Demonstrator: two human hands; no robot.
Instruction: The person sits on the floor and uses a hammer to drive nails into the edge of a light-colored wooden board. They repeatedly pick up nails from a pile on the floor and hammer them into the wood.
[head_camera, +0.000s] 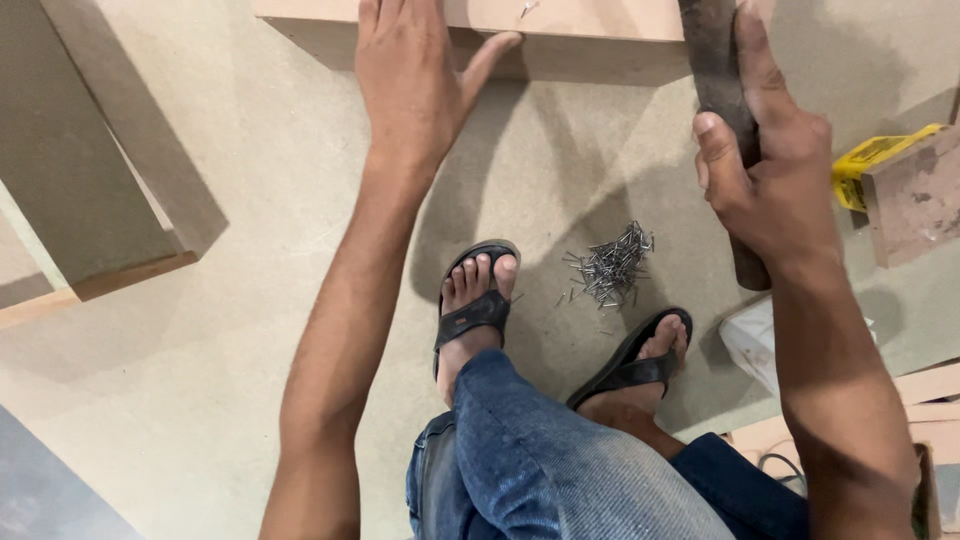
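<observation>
Two hands are at work over a pale floor (250, 330). The left hand (415, 75) lies flat and open on the top face of a light wooden board (590, 25), fingers stretched forward past the top edge of the view and the thumb spread out to its right along the board's front edge. A single small nail (527, 8) shows on the board just to the right of this hand. The right hand (770, 170) is closed around the dark, worn handle of a hammer (722, 90), the thumb laid along the grip; the handle's end sticks out below the palm, and its upper part runs out of view, so the head cannot be seen.

Below and between the hands, on the floor, lies a loose heap of nails (612, 265). Just beside that heap are the person's feet in dark sandals, the left foot (478, 300) nearer the left arm, the right foot (645, 360) under the right forearm. Blue denim covers the knees at the bottom of the view.

Well to the left of the left hand stands a boxy wooden panel piece (90, 170). To the right of the right hand a yellow tool (875, 160) touches a reddish-brown block (915, 200), and below the right wrist a white bag (755, 340) and some wood strips (930, 395) lie near one another.
</observation>
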